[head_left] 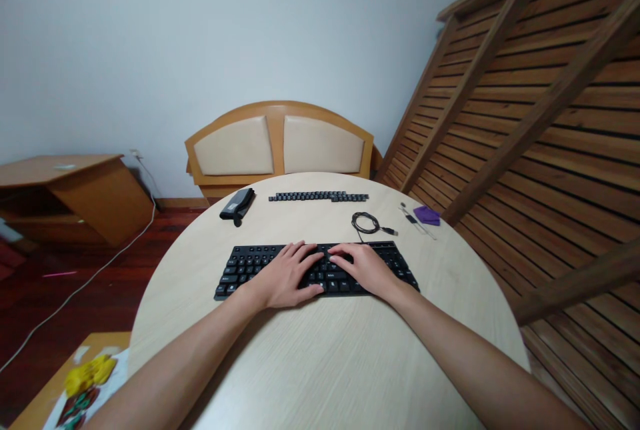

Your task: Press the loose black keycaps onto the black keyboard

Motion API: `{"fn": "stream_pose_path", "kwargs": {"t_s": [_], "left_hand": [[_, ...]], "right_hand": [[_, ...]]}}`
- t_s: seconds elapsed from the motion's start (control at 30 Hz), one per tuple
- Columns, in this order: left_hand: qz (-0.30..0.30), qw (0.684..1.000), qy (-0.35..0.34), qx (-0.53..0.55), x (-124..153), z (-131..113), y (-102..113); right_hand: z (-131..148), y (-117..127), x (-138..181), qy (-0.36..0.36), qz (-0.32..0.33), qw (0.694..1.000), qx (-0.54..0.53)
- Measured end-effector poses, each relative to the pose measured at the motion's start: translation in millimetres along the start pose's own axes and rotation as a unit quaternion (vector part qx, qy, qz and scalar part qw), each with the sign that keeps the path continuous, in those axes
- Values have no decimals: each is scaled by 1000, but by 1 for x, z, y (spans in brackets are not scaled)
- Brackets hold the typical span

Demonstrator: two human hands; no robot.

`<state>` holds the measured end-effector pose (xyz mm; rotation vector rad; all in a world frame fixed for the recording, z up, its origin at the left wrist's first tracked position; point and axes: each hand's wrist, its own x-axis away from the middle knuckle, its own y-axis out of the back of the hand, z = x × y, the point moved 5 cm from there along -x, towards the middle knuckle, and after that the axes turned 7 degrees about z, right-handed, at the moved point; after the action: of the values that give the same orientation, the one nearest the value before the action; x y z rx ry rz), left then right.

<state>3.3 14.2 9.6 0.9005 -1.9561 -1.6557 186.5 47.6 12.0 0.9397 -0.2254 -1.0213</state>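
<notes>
A black keyboard lies flat across the middle of the round table. My left hand rests over its centre, fingers spread and stretched towards the far keys, thumb along the near edge. My right hand is just to the right of it. Its thumb and index finger come together at the keys near the middle; anything between those fingertips is too small to make out. Some spots along the keyboard's far rows look bare of keycaps. Behind it, loose black keycaps stand in rows. The coiled cable ends in a USB plug.
A black pouch lies at the table's back left. On the right are a purple cloth and a thin wire tool. The round table borders a slatted wooden frame. A padded headboard stands behind.
</notes>
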Motion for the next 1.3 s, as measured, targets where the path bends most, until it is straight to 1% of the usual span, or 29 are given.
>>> {"fn": "stream_pose_path", "kwargs": {"t_s": [0.13, 0.3, 0.47, 0.63, 0.8, 1.0, 1.2, 1.3], "left_hand": [[5, 1000, 5, -9, 0, 0, 1], [3, 1000, 0, 0, 0, 0, 1], [8, 1000, 3, -6, 0, 0, 0], [0, 1000, -1, 3, 0, 0, 1], [4, 1000, -3, 1, 0, 2, 0], [5, 1000, -4, 3, 0, 1, 0], [20, 1000, 6, -8, 0, 0, 1], [26, 1000, 7, -13, 0, 0, 1]], "right_hand": [[3, -2, 0, 22, -5, 998, 57], [6, -6, 0, 43, -2, 994, 100], [10, -7, 1, 37, 4, 990, 140], [13, -5, 3, 47, 11, 991, 128], [10, 2, 3, 15, 7, 994, 107], [8, 2, 3, 28, 0, 995, 92], [5, -1, 1, 31, -10, 997, 67], [4, -1, -2, 32, -4, 997, 69]]}}
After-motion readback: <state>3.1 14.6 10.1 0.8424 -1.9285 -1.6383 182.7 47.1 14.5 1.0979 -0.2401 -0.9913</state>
